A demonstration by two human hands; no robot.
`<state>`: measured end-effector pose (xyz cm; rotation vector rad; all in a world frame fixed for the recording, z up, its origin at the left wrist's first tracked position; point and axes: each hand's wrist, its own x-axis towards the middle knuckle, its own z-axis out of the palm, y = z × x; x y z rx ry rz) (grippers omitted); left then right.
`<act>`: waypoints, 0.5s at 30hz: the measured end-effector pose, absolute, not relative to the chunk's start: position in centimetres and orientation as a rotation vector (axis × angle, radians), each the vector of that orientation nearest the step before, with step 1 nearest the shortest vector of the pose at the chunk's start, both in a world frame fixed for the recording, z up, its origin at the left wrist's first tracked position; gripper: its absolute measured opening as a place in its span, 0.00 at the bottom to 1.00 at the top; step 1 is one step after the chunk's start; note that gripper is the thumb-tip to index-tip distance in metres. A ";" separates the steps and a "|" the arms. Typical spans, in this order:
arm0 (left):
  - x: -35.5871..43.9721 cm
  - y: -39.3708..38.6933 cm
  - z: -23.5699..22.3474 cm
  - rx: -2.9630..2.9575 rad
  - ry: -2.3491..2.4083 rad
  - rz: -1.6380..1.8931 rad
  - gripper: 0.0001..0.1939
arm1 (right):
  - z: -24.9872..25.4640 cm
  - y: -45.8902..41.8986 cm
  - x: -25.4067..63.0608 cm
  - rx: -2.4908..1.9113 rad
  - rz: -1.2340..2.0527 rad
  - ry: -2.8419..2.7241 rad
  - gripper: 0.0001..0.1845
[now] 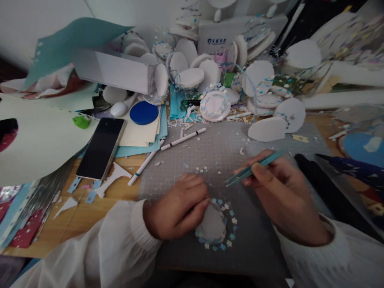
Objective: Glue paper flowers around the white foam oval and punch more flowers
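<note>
My right hand (279,192) grips teal tweezers (255,167), whose tips point left over the grey cutting mat and hold nothing that I can make out. My left hand (183,208) is closed, with thumb and fingertips pressed together at the upper left edge of a round white disc (212,227). What is pinched there is hidden. Around this disc runs a ring of tiny blue and white flowers (231,236). A few loose small flowers (201,170) lie on the mat just above my left hand.
Behind the cutting mat (222,148) crowd many white discs (216,105), some flower-trimmed. Two white sticks (183,139) lie at the mat's upper left. A phone (101,148) and paper sheets (138,136) are on the left. A dark, long object (327,192) lies beyond my right hand.
</note>
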<state>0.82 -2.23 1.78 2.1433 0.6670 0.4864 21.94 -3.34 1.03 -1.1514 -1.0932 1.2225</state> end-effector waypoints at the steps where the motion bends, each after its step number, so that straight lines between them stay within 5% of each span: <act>1: 0.8 -2.2 1.8 2.143 0.667 0.484 0.10 | 1.2 -3.5 21.9 -1.124 1.196 -1.117 0.03; 15: 0.8 -2.2 1.6 2.157 0.645 0.507 0.09 | 1.9 -4.6 21.1 -0.921 1.024 -1.460 0.08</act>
